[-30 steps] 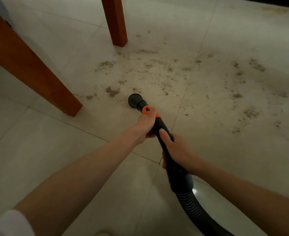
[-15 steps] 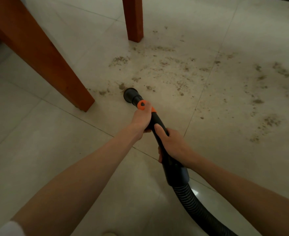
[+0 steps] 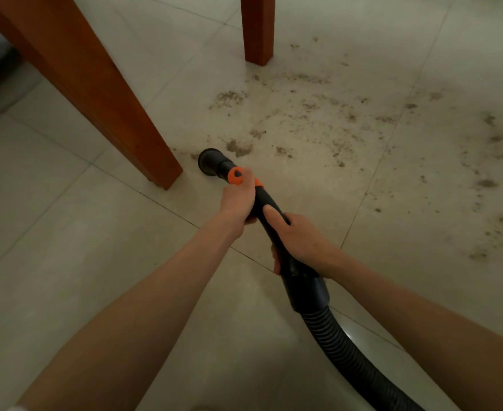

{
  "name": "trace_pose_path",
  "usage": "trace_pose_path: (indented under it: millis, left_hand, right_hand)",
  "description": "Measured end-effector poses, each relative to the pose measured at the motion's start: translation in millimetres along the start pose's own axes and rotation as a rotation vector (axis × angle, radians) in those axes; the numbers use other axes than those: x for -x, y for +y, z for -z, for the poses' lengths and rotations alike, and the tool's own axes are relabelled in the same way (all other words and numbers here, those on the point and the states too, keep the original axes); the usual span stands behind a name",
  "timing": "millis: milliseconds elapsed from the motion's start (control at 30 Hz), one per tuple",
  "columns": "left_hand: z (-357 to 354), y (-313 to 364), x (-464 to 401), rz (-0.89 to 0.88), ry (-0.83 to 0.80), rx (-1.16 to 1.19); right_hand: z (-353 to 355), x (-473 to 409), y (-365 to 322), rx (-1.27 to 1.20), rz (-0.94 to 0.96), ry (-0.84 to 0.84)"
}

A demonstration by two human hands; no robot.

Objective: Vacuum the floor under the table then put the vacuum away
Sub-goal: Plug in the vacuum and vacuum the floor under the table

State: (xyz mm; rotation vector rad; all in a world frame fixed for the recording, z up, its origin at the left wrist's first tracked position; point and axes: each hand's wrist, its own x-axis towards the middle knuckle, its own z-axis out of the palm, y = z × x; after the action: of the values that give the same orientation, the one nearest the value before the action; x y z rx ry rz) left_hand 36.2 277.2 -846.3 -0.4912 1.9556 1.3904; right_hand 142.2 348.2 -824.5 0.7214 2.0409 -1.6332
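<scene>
On the dirt-strewn tiled floor (image 3: 96, 262) beside a wooden table leg (image 3: 101, 93), left hand (image 3: 238, 200) and right hand (image 3: 300, 241) both grip the vacuum wand (image 3: 266, 200), fingers wrapped round it.

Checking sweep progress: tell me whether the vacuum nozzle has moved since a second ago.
Yes. The nozzle has moved left, closer to the near table leg, and is now left of the dirt clump.
</scene>
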Motion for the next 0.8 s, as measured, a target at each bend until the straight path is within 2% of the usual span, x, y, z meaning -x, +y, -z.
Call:
trace_pose_path:
  millis: [500,800]
  left_hand:
    - [14.4,17.3,-31.8,-0.013,-0.018,0.126]
    - [33.2,29.9,-54.4,-0.07,0.1,0.086]
  right_hand:
    - [2.7,-49.9,-20.7,-0.115,-0.004,-0.091]
    - [-8.6,-77.6,-38.6,-0.141,0.045,-0.139]
